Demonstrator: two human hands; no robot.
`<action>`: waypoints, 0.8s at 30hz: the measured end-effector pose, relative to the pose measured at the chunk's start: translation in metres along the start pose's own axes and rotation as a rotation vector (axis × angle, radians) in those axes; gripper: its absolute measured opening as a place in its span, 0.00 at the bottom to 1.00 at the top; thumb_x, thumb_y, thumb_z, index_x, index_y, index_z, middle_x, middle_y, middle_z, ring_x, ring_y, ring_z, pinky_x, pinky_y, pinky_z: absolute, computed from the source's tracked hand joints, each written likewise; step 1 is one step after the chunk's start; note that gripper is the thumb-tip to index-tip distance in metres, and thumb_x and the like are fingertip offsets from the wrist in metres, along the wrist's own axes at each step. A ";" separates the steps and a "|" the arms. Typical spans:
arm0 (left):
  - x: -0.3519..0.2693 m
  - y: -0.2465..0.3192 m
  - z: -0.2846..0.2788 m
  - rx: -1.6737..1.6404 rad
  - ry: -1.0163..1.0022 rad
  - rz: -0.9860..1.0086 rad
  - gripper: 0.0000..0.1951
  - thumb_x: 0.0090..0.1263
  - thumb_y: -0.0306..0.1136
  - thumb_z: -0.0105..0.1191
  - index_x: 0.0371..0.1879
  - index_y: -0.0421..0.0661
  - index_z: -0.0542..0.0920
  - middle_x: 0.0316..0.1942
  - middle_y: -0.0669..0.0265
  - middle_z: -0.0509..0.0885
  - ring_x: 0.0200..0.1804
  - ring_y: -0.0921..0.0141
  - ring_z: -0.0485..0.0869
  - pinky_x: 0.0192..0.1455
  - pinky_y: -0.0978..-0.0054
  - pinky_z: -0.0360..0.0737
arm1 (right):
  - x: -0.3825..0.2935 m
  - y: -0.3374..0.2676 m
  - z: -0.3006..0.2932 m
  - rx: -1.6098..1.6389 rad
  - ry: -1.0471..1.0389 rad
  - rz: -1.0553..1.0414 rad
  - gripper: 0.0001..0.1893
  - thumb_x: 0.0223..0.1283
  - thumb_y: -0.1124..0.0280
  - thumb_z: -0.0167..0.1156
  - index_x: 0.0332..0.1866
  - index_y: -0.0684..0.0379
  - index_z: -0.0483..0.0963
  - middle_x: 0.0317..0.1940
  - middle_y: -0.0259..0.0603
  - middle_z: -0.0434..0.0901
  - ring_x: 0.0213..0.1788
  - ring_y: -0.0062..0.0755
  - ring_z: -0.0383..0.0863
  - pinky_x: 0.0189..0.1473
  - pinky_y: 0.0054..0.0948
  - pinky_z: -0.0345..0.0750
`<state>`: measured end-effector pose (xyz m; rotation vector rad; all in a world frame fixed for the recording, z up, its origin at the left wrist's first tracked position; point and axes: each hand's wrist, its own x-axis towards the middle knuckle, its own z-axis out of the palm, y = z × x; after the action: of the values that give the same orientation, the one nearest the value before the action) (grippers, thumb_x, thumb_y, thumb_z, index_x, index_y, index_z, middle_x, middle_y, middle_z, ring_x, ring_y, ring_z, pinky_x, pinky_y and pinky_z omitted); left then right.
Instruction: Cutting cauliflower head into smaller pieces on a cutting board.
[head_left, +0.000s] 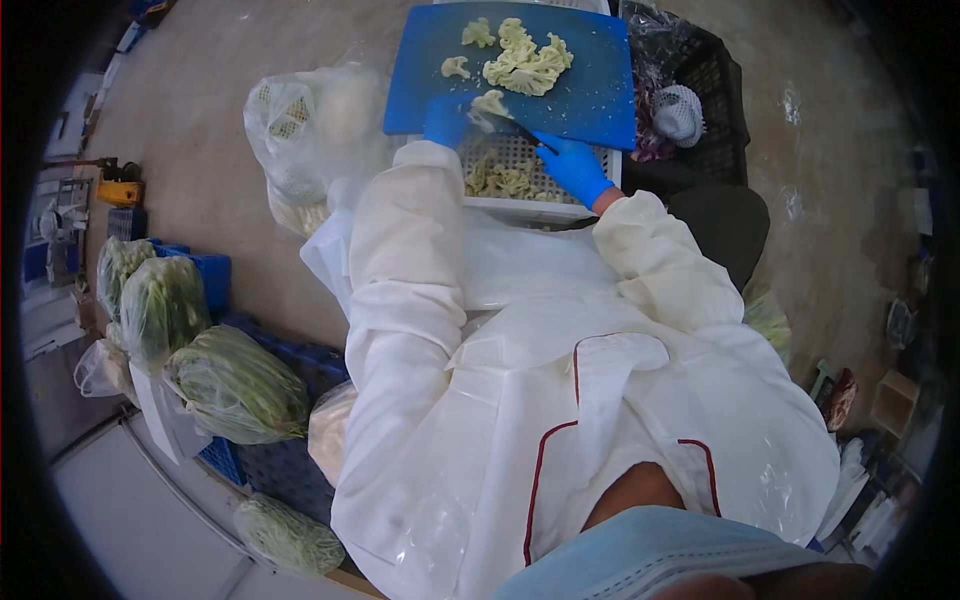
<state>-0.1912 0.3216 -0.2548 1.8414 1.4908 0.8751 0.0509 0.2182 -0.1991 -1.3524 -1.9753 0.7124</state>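
Observation:
My left hand (448, 121), in a blue glove, grips a cauliflower floret (491, 103) at the near edge of a blue cutting board (592, 75). A knife is in my gloved right hand (574, 166); its dark blade (517, 130) points left and meets or passes just under the floret. Farther up the board lie a large piece of cauliflower (529, 67) and two smaller florets, among scattered crumbs. Below the board's near edge, a white perforated crate (532, 206) holds several cut cauliflower pieces (506, 180). The board covers the far part of that crate.
Plastic bags of vegetables (281, 142) stand left of the board. A black crate (720, 97) on the right holds a vegetable in white foam netting (678, 116). Bagged green vegetables (236, 382) lie on blue crates (214, 281) at the lower left.

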 end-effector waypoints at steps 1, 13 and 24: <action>0.000 -0.005 -0.002 -0.011 -0.062 0.030 0.20 0.50 0.16 0.51 0.44 0.43 0.79 0.39 0.61 0.82 0.39 0.71 0.78 0.46 0.73 0.75 | 0.001 0.002 0.001 0.004 -0.001 -0.003 0.15 0.54 0.67 0.52 0.48 0.58 0.73 0.38 0.53 0.77 0.40 0.53 0.75 0.43 0.38 0.72; 0.004 0.011 0.003 -0.030 -0.130 0.106 0.17 0.54 0.21 0.53 0.45 0.43 0.79 0.37 0.65 0.82 0.38 0.74 0.78 0.42 0.79 0.74 | 0.012 0.013 -0.019 -0.019 0.041 0.309 0.15 0.54 0.68 0.52 0.47 0.55 0.75 0.35 0.53 0.78 0.36 0.50 0.77 0.41 0.37 0.73; 0.052 -0.018 -0.025 0.116 0.455 0.242 0.17 0.50 0.25 0.57 0.43 0.44 0.79 0.37 0.58 0.79 0.37 0.64 0.78 0.41 0.70 0.74 | -0.018 -0.002 -0.048 0.168 -0.293 0.142 0.17 0.55 0.68 0.51 0.51 0.52 0.73 0.32 0.47 0.79 0.31 0.45 0.78 0.40 0.34 0.74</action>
<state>-0.2143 0.3772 -0.2481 2.0293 1.6294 1.4265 0.0909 0.2048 -0.1700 -1.3575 -1.9984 1.1749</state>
